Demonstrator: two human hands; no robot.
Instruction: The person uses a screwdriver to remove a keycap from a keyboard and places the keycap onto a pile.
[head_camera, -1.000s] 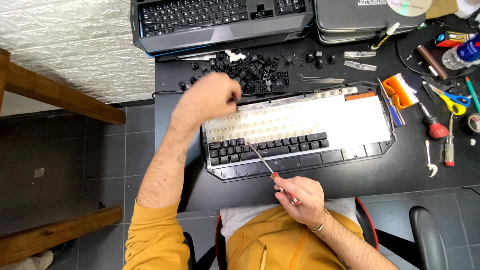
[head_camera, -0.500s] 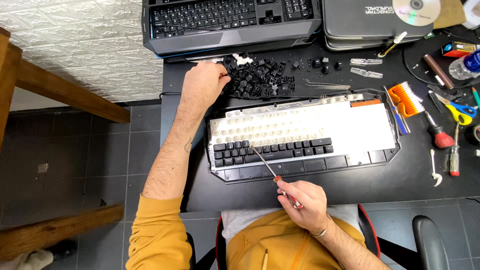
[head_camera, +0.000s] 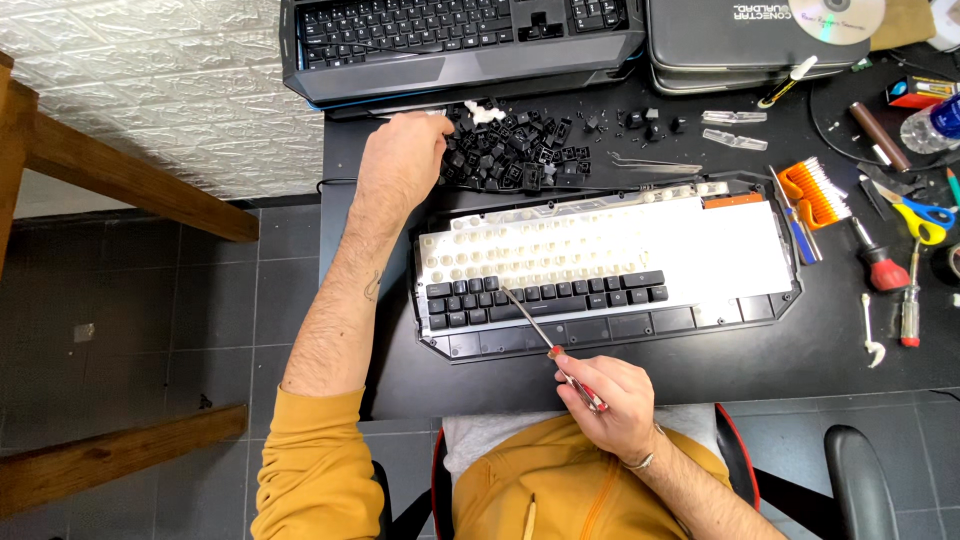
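Black desk (head_camera: 860, 370); fingers (head_camera: 572, 372) pinch screwdriver (head_camera: 545, 342).

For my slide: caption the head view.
Left hand at loose black keycaps; right hand holds red-handled screwdriver on part-stripped keyboard.

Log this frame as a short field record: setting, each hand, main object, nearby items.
setting: black desk, seen from above
left hand: on the pile of loose black keycaps
right hand: holds a thin screwdriver, tip at the remaining keys
main object: keyboard, most keycaps off
nearby: second keyboard, orange brush, scissors
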